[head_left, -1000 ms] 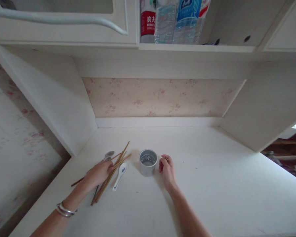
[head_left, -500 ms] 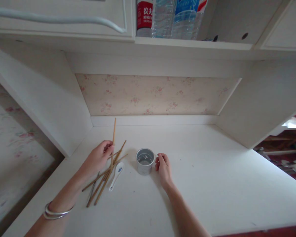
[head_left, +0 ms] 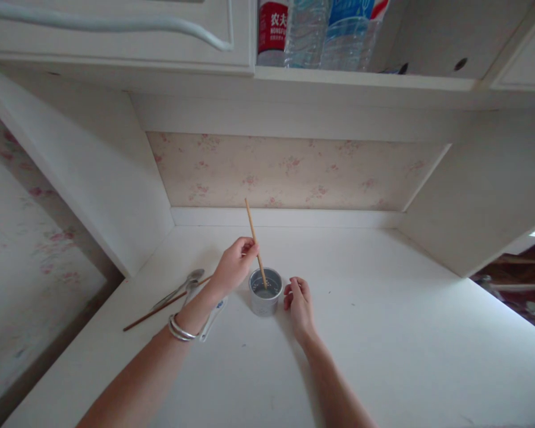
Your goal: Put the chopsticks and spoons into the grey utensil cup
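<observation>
Pinched between the fingertips of my left hand [head_left: 235,266] is a wooden chopstick [head_left: 251,221]. It tilts slightly, and its lower end reaches inside a grey cup [head_left: 264,307] with small holes in its bottom. My right hand [head_left: 300,304] rests on the counter just right of the cup, fingers curled in, with nothing visible in them. Under my left forearm a white ceramic spoon [head_left: 208,326] is partly covered. Metal spoons [head_left: 195,275] and another chopstick [head_left: 145,316] lie to the left. My left arm hides part of that pile.
The white counter [head_left: 383,309] runs up to a back wall with floral paper [head_left: 294,172]. Side panels [head_left: 84,172] stand left and right. Overhead, a cabinet shelf [head_left: 361,85] holds several plastic bottles [head_left: 307,32].
My left hand has carried the chopstick right, from above the pile to the cup, and its lower end is now inside. My right hand has stayed beside the cup.
</observation>
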A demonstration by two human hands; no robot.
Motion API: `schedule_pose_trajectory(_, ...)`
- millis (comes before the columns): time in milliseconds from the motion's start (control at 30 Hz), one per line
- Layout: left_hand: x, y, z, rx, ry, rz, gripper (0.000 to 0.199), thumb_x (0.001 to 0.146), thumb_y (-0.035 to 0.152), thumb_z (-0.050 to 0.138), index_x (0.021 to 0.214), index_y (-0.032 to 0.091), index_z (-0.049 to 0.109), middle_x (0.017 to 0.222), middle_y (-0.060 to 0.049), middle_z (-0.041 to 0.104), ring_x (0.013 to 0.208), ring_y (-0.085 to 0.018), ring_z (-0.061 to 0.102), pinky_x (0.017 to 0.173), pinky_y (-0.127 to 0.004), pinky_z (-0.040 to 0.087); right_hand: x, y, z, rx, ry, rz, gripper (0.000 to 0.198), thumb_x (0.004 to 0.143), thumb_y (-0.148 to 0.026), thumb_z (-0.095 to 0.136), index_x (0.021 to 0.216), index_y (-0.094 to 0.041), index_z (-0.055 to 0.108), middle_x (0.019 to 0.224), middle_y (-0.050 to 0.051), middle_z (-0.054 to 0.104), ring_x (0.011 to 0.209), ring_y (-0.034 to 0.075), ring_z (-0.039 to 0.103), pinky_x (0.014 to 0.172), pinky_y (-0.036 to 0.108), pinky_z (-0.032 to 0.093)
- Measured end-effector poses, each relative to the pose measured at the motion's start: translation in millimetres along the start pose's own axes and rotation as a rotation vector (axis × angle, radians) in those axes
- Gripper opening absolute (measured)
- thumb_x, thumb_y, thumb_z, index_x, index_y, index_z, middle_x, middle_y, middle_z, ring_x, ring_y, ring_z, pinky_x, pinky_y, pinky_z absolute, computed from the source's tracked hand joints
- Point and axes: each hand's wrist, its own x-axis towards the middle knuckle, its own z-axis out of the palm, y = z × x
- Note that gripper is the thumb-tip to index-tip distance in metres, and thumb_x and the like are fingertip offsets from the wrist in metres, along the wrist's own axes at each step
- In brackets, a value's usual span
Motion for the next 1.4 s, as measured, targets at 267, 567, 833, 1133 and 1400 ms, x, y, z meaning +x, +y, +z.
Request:
schedule_pose_trajectory(267, -12, -25, 19, 0.101, 0.001, -0.046, 0.022, 0.084, 0.036, 0.056, 0.090, 0.017, 0.065, 0.095, -0.007, 0.067, 0.089, -0.018, 0.063, 0.082, -0.030, 0.049, 2, 0, 1, -0.009, -0.007, 0.004, 0.026, 0.086, -0.050, 0.052, 0.092, -0.024, 0.051, 0.065, -0.008, 0.053, 0.041, 0.006, 0.041, 0.038, 0.019, 0.029)
schedule_pose_trajectory(567, -15, -33, 18, 0.215, -0.133, 0.068, 0.028, 0.087, 0.039, 0.054, 0.091, 0.017, 0.071, 0.096, -0.008, 0.066, 0.089, -0.019, 0.061, 0.086, -0.032, 0.048, 1, 0, 2, 0.007, -0.013, -0.009, 0.031, 0.085, -0.054, 0.053, 0.094, -0.024, 0.051, 0.065, -0.008, 0.053, 0.041, 0.007, 0.042, 0.038, 0.018, 0.029)
schedule_pose_trajectory(833, -19, -24, 17, 0.048, -0.201, -0.090, 0.033, 0.086, 0.044, 0.055, 0.100, 0.017, 0.070, 0.107, -0.009, 0.067, 0.101, -0.022, 0.061, 0.093, -0.037, 0.045, 1, 0, 2, 0.007, -0.016, 0.004, 0.032, 0.083, -0.054, 0.055, 0.093, -0.023, 0.052, 0.064, -0.008, 0.054, 0.040, 0.007, 0.041, 0.037, 0.018, 0.029)
schedule_pose_trajectory(1133, -72, -37, 31, -0.381, -0.168, -0.218, 0.103, 0.064, 0.040, 0.081, 0.147, 0.021, 0.023, 0.150, -0.014, 0.033, 0.137, -0.028, 0.033, 0.114, -0.039, 0.027, -1, -4, 2, -0.012, -0.018, 0.014, 0.028, 0.085, -0.050, 0.054, 0.092, -0.023, 0.053, 0.063, -0.008, 0.053, 0.043, 0.008, 0.043, 0.040, 0.019, 0.032)
schedule_pose_trajectory(1400, -78, -50, 48, -0.431, -0.063, -0.212, 0.099, 0.059, 0.028, 0.085, 0.139, 0.020, 0.029, 0.135, -0.013, 0.050, 0.123, -0.024, 0.051, 0.108, -0.038, 0.037, -5, 1, 5, -0.050, 0.039, 0.006, 0.031, 0.080, -0.050, 0.061, 0.090, -0.021, 0.057, 0.057, -0.007, 0.050, 0.046, 0.010, 0.043, 0.042, 0.021, 0.033)
